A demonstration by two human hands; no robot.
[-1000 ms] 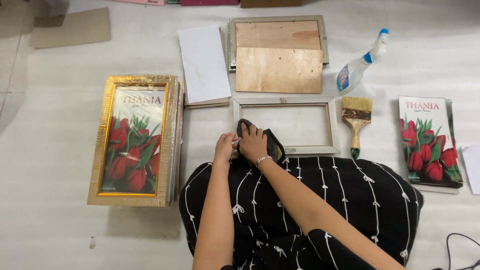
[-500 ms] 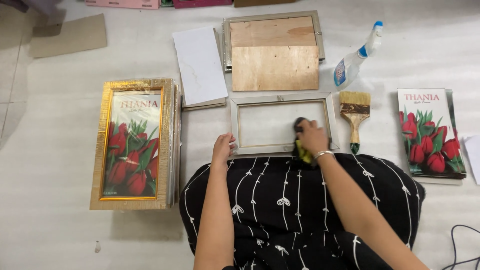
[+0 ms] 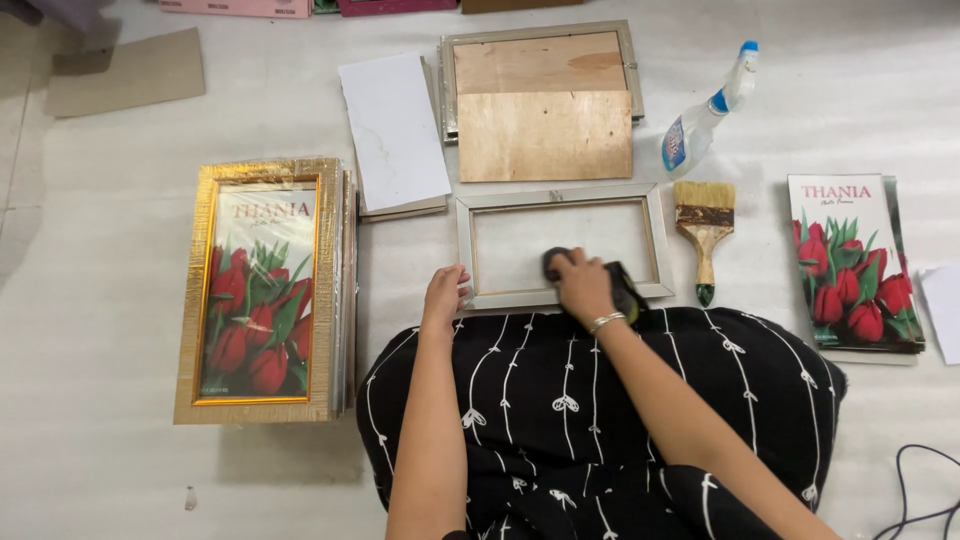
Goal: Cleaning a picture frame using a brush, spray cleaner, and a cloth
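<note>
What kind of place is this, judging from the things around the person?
Probably a small picture-framing workshop, with work done on the floor: a stack of gold frames, a pile of tulip prints, and a wooden backing board lie about.

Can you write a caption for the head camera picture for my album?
Right hand presses a dark cloth on a silver frame while the left hand steadies it.

silver picture frame (image 3: 560, 243): pale rectangular moulding, glazed, lying flat, long side across, centre of the frame just above the lap | dark cloth (image 3: 618, 288): crumpled, blackish with a yellow-green edge, pressed on the frame's lower rail right of centre, mostly hidden under the hand
</note>
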